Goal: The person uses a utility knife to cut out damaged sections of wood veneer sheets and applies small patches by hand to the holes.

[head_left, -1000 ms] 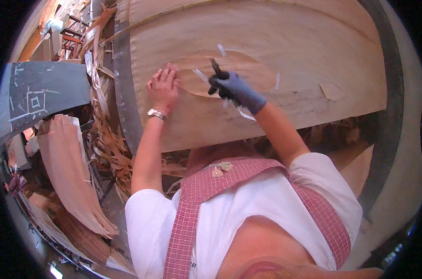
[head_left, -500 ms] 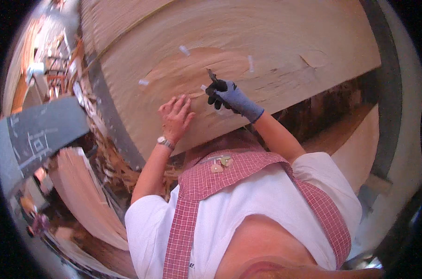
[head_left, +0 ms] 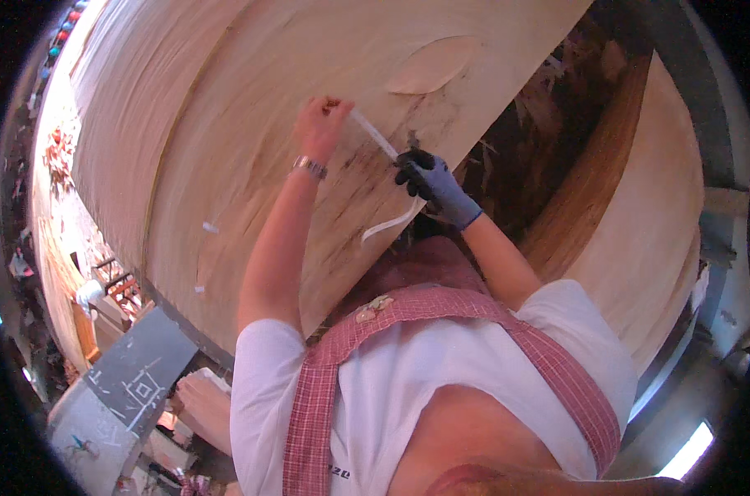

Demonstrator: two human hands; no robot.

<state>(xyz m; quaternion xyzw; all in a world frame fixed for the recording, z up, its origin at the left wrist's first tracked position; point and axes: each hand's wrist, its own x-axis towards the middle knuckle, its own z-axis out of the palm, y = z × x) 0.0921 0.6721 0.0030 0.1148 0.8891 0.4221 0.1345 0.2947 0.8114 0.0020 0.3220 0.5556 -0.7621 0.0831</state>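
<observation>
A white tape strip is stretched between my two hands over a large pale wood veneer sheet. My bare left hand, with a watch on its wrist, pinches the upper end. In a blue and black glove, my right hand is closed around the strip, and the tape's loose tail curls out below it. From the same fist sticks the narrow tip of a dark tool, too blurred to tell its kind. Beyond the right hand, a leaf-shaped veneer patch lies on the sheet.
Small white tape pieces stick to the sheet at the left. A dark gap with wood scraps runs along its right edge, beside another curved pale sheet. At the lower left is a grey board with white line marks.
The left hand has lifted off the sheet and now holds the tape end. A tape strip now spans both hands. The view has turned, showing the leaf-shaped patch farther off.
</observation>
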